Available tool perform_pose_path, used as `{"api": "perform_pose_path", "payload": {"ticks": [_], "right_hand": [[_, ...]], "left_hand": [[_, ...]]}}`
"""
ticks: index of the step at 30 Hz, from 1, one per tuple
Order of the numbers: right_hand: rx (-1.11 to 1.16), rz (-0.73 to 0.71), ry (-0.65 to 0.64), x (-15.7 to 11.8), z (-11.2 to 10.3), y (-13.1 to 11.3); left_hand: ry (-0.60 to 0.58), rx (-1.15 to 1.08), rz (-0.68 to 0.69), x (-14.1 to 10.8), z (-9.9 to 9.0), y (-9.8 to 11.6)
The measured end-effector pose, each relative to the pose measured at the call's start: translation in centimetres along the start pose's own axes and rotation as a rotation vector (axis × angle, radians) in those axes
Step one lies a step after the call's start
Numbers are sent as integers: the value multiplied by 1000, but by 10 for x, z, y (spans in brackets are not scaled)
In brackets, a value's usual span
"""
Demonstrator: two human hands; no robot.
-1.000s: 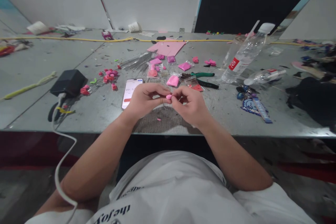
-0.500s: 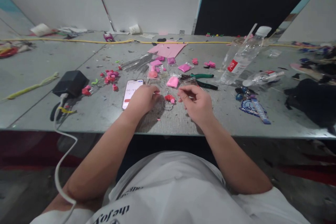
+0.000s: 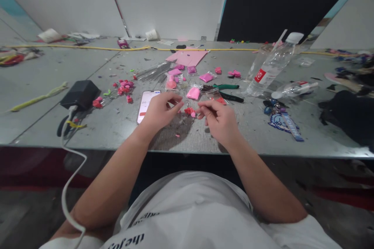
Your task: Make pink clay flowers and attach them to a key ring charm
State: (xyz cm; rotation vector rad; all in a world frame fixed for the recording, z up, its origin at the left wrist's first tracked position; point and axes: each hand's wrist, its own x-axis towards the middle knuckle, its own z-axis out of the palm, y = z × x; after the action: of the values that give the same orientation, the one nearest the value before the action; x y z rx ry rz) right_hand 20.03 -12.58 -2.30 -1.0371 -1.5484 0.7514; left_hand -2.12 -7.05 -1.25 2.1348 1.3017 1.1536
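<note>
A small cluster of red and pink clay pieces [image 3: 190, 111] lies on the table between my hands, with a thin wire loop partly visible beside it. To its left, my left hand [image 3: 163, 109] hovers with curved fingers, the thumb apart from the forefinger and nothing visible between them. On the other side, my right hand [image 3: 219, 118] has its thumb and forefinger pinched close to the cluster; whatever they hold is hidden or too small to name. A phone [image 3: 144, 106] showing a timer lies partly under my left hand. A bag of pink clay [image 3: 193, 93] sits just beyond the cluster.
Green-handled pliers [image 3: 226, 86] lie beyond my right hand. Further right stand a water bottle [image 3: 273, 64] and a keychain charm [image 3: 284, 122]. A black adapter [image 3: 80, 95], pink flower pieces [image 3: 124, 86] and a bundle of thin wires [image 3: 154, 71] are to the left.
My left hand has risen slightly and moved right toward the cluster, its thumb and forefinger now apart. The right hand stays pinched and has shifted slightly left relative to the cluster.
</note>
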Motion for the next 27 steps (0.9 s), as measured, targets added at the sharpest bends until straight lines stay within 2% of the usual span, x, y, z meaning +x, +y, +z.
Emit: {"api": "perform_pose_path", "payload": {"ticks": [3,6,7,10,13,18,22,27], "right_hand": [[151,31,-19,-19,2,-7],[159,-25,-2,-42,-1,-23],[111,-76,-1,-47,-2,-30],[6,-365,-9,-54,-7,-47],[-40,-499,-60,-51,-8,-55],[-88,-568,-95,-54,-6,-55],[-129,-620,-105,-60,-6,-55],[-126,-594,-127,-62,-8,-57]], "left_hand": [[-21,-391,-55,-20,0,25],[-90,-628,-124,-47,-1,52],[-145,-678,-159,-55,-2,60],[-258,-808,-302,-74,-7,76],[-336,-955,-389,-85,-9,80],[-390,-1139,-490,-94,-5,74],[-349,-1176,-560,-98,-3,76],[-375,-1167,-547,-99,-5,78]]}}
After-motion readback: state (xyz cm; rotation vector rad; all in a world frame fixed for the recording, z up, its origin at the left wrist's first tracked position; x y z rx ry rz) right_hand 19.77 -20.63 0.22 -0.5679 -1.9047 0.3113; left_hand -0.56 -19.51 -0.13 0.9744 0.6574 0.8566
